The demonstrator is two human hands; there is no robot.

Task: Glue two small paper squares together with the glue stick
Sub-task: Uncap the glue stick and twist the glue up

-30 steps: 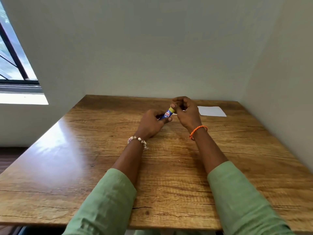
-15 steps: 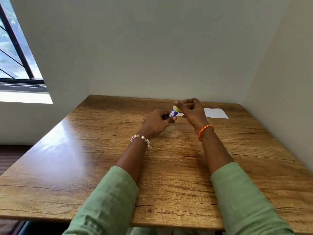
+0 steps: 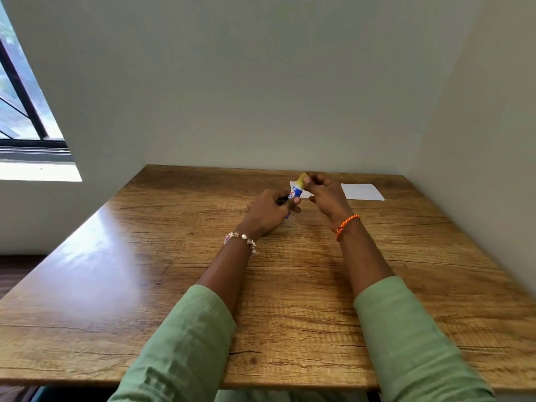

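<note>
We see the left hand (image 3: pixel 271 208) wrapped around the blue body of the glue stick (image 3: pixel 296 190), held tilted above the wooden table (image 3: pixel 174 285), while the right hand (image 3: pixel 326 195) pinches its yellow cap end. A white paper square (image 3: pixel 362 192) lies flat just right of the hands.

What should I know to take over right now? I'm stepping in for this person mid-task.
Left hand: gripping the glue stick by its body, tilted up off the table.
Right hand: fingertips pinching the stick's yellow cap end.
One paper square lies flat to the right of the hands; a second white piece shows only partly behind them.
Done: stick picked up.
Left: uncap, spread glue on one square, press the other on.
</note>
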